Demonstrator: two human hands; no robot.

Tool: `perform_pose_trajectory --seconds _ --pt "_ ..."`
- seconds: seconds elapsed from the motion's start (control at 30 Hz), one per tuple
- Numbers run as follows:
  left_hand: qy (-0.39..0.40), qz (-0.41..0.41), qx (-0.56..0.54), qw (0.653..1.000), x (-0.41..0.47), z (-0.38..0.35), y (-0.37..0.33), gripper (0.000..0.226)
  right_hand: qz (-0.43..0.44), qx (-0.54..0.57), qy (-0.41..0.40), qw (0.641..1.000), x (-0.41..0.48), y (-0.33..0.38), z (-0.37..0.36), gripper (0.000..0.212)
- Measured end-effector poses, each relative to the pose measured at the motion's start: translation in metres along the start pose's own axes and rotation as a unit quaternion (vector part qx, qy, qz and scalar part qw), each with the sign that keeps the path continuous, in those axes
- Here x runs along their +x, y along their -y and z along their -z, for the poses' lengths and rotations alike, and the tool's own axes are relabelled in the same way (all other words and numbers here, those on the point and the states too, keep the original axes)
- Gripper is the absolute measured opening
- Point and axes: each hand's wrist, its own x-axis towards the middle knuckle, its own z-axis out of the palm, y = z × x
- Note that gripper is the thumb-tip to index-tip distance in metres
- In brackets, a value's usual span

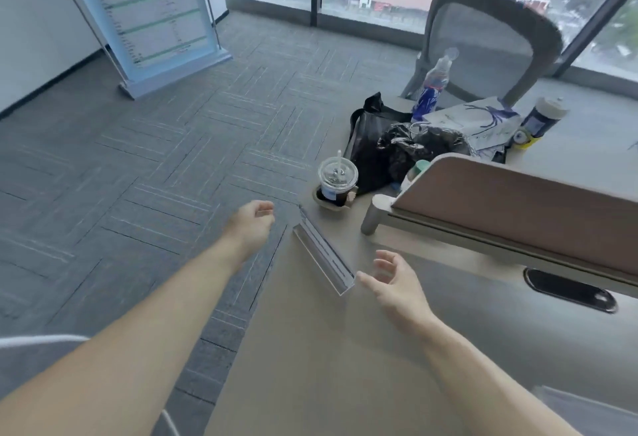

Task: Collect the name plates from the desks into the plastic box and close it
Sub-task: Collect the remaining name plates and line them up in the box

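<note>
Tabletop (pixel 310 366): plate (pixel 322 251) near edge, beside cup (pixel 336 178) | left hand (pixel 250 225): spread, empty, over carpet | right hand (pixel 397 283): spread, just beside plate

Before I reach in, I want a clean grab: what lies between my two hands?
In the head view, the clear name plate lies on the desk corner between the left hand and right hand. Neither hand touches it.

The surface (pixel 328 366) near the camera is bare; behind stand an iced drink cup (pixel 336 180), black bags (pixel 390 149) and a divider panel (pixel 518 208).
</note>
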Motion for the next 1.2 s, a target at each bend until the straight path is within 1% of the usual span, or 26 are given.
perform_pose_trajectory --seconds 0.07,0.13,0.23,0.3,0.37,0.43,0.53,0.67,0.77,0.87,0.93,1.07,1.2 --pt "0.020 0.013 0.009 1.000 0.033 -0.006 0.019 0.040 -0.022 -0.012 0.011 1.000 0.018 -0.010 -0.022 0.064" --pt "0.040 0.020 0.007 0.999 0.061 -0.016 0.030 0.048 -0.046 -0.015 0.009 0.999 0.034 -0.022 -0.042 0.065" --pt "0.088 0.004 0.006 0.996 0.092 -0.039 0.036 0.059 -0.072 -0.028 -0.008 0.997 0.055 -0.036 -0.065 0.056" --pt "0.112 -0.017 0.022 0.993 0.109 -0.053 0.039 0.061 -0.081 -0.046 -0.027 0.995 0.067 -0.042 -0.073 0.043" --pt "0.115 -0.033 0.048 0.992 0.117 -0.063 0.046 0.048 -0.086 -0.049 -0.053 0.994 0.076 -0.045 -0.074 0.025" --pt "0.094 -0.052 0.078 0.991 0.114 -0.062 0.058 0.030 -0.083 -0.048 -0.080 0.992 0.086 -0.047 -0.069 0.013" --pt "0.051 -0.091 0.118 0.987 0.097 -0.047 0.081 0.009 -0.070 -0.056 -0.101 0.991 0.100 -0.046 -0.056 0.012" --pt "0.051 -0.104 0.109 0.987 0.076 -0.034 0.096 0.010 -0.055 -0.075 -0.074 0.993 0.111 -0.044 -0.049 0.018" --pt "0.036 -0.130 0.094 0.986 0.074 -0.034 0.083 0.007 -0.034 -0.075 -0.077 0.994 0.108 -0.042 -0.045 0.015" --pt "0.039 -0.160 0.073 0.984 0.066 -0.034 0.059 0.007 0.001 -0.067 -0.085 0.994 0.094 -0.029 -0.026 0.011" --pt "0.040 -0.178 0.064 0.981 0.053 -0.036 0.038 0.007 0.030 -0.064 -0.097 0.993 0.081 -0.017 -0.004 0.006" --pt "0.051 -0.206 0.018 0.977 0.015 -0.050 -0.012 0.012 0.100 -0.052 -0.138 0.984 0.045 0.008 0.050 0.007" --pt "0.063 -0.246 -0.014 0.967 -0.037 -0.071 -0.061 0.006 0.142 -0.027 -0.180 0.973 -0.001 0.020 0.109 0.006"
